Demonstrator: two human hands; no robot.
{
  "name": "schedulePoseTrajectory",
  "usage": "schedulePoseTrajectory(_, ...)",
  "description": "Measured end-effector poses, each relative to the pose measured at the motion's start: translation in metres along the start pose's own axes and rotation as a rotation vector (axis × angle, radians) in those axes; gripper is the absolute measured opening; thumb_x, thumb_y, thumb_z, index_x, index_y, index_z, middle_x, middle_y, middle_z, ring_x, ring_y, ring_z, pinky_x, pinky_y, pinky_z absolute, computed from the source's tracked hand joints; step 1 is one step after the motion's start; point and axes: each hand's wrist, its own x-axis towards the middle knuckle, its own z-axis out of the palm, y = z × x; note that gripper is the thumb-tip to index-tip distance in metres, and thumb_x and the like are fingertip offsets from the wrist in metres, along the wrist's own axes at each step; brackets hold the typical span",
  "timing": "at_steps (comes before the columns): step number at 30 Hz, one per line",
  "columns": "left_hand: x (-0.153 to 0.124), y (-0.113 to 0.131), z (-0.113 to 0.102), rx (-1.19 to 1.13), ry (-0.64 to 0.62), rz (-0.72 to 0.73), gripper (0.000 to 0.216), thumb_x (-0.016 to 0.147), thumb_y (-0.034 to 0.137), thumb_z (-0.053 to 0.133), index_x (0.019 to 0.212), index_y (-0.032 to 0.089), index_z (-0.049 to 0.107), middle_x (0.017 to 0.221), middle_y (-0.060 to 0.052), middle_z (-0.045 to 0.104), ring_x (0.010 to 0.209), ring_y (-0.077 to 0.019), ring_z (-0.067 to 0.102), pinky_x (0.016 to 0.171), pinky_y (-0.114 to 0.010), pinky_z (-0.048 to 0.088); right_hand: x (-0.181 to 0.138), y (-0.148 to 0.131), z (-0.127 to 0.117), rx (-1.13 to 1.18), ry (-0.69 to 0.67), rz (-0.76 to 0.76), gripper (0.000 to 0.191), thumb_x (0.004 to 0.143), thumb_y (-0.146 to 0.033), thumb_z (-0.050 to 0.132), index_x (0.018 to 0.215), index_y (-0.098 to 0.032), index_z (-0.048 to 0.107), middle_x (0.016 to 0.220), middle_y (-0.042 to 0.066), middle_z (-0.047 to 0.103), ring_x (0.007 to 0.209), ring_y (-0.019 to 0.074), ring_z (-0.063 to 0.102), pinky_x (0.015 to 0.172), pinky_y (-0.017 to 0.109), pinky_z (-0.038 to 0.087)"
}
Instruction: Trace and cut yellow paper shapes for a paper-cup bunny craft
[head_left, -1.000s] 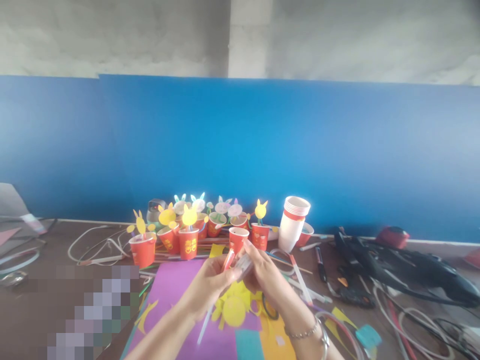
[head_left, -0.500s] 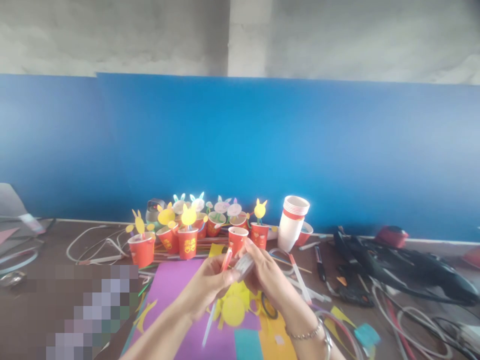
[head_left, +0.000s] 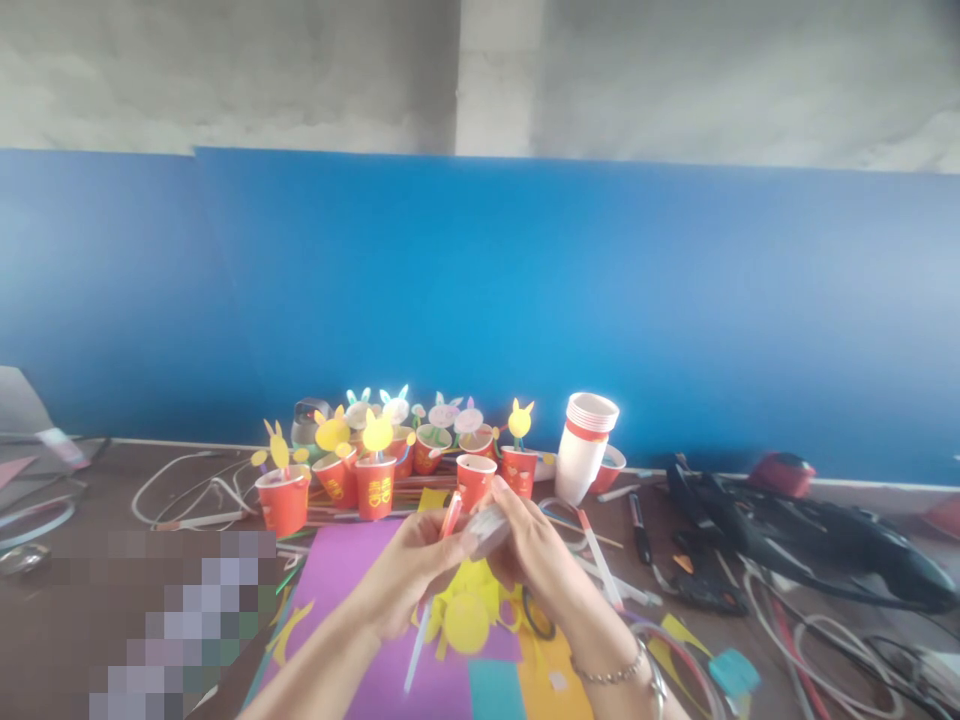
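Note:
My left hand [head_left: 420, 560] is closed around a slim white stick with an orange end [head_left: 451, 515], its pale lower part slanting down below the fingers. Between both hands sits a small greyish, partly see-through object [head_left: 487, 530]; its kind is unclear. My right hand [head_left: 532, 545] is closed on it from the right, and the left fingertips touch it too. Under the hands lie yellow paper cut-outs [head_left: 466, 622] on a purple sheet [head_left: 337, 570]. Just beyond the fingertips stands a red paper cup [head_left: 476, 478].
Several red cups [head_left: 375, 490] with paper animal figures line the back. A stack of white cups [head_left: 585, 450] stands right of them. Cables [head_left: 795, 640], a black bag [head_left: 810, 530], a marker [head_left: 639, 528] and a teal paper piece [head_left: 733, 672] lie at right. Behind rises a blue partition [head_left: 480, 280].
Both hands stay almost in place. The greyish object and the fingers around it have shifted very slightly.

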Motion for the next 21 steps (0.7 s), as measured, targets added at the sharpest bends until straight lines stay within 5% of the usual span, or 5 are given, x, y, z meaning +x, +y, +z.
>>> schedulePoseTrajectory(6, 0.001, -0.002, -0.004, 0.004, -0.036, 0.000, 0.031, 0.068, 0.042, 0.072, 0.072, 0.013, 0.062, 0.045, 0.008, 0.035, 0.038, -0.0026, 0.018, 0.039, -0.021, 0.010, 0.000, 0.001, 0.000, 0.021, -0.002, -0.023, 0.047, 0.083, -0.063, 0.043, 0.064, -0.022, 0.055, 0.033, -0.004, 0.043, 0.029, 0.0110, 0.034, 0.033, 0.026, 0.020)
schedulePoseTrajectory(15, -0.003, 0.002, 0.008, -0.053, -0.099, 0.058, 0.021, 0.074, 0.033, 0.069, 0.080, 0.013, 0.068, 0.059, 0.000, 0.059, 0.041, -0.0041, 0.035, 0.044, -0.019, 0.027, -0.004, -0.002, 0.004, -0.032, 0.053, -0.023, 0.049, 0.084, -0.064, 0.039, 0.067, -0.021, 0.054, 0.029, -0.006, 0.041, 0.028, 0.0107, 0.035, 0.034, 0.024, 0.021)
schedulePoseTrajectory(21, -0.003, 0.002, 0.010, -0.065, -0.139, 0.077, 0.022, 0.076, 0.034, 0.067, 0.082, 0.013, 0.070, 0.059, -0.001, 0.060, 0.042, -0.0051, 0.039, 0.042, -0.018, 0.028, -0.003, 0.005, 0.005, -0.023, 0.042, -0.049, 0.046, 0.085, -0.061, 0.040, 0.066, -0.021, 0.053, 0.029, -0.007, 0.038, 0.026, 0.0104, 0.034, 0.032, 0.024, 0.020)
